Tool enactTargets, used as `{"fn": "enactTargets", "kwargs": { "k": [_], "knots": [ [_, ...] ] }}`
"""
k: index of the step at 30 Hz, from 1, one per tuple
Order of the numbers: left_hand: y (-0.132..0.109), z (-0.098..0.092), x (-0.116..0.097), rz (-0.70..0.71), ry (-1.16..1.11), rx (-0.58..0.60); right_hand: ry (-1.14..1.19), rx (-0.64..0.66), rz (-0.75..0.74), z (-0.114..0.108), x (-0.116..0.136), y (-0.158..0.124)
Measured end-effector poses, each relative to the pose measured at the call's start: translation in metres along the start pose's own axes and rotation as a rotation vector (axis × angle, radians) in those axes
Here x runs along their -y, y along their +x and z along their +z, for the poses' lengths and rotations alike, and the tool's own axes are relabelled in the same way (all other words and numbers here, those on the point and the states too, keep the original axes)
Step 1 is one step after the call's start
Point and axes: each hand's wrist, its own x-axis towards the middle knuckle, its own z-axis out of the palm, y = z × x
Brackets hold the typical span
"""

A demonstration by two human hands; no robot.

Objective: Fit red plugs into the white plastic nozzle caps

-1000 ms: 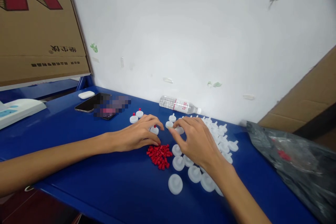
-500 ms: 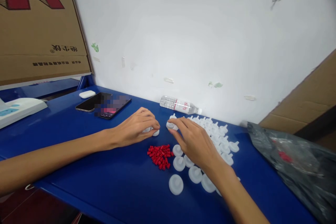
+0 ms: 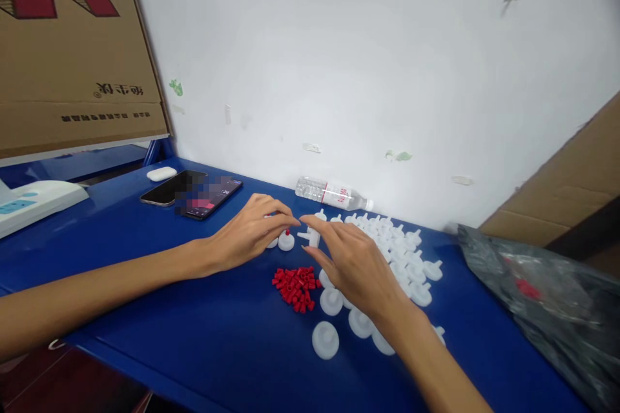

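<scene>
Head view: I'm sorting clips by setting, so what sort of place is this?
Probably a workshop or back room where small parts are handled: a heap of little red pieces and many white spouted discs lie on a blue table, with a large cardboard box at the left.

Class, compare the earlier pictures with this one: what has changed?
The left hand has moved away from the pile of red caps, toward the wall. The right hand holds a white piece, now tipped with its spout toward the left hand. The bottle stayed put.
</scene>
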Motion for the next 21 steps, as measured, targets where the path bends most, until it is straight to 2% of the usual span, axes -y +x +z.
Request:
{"fn": "enactTargets", "kwargs": {
  "k": [9, 15, 21],
  "knots": [
    [-0.0026, 0.0056, 0.0002, 0.043, 0.006, 0.022, -0.030, -0.014, -0.018, -0.0004, 0.0023, 0.0000],
    [-0.0006, 0.0023, -0.0006, 0.005, -0.042, 0.017, -0.032, -0.026, -0.017, -0.0012, 0.0026, 0.0003],
    [-0.0003, -0.0004, -0.0013, -0.009, -0.081, -0.073, 0.002, -0.014, -0.035, -0.0001, 0.0040, 0.0001]
  ]
}}
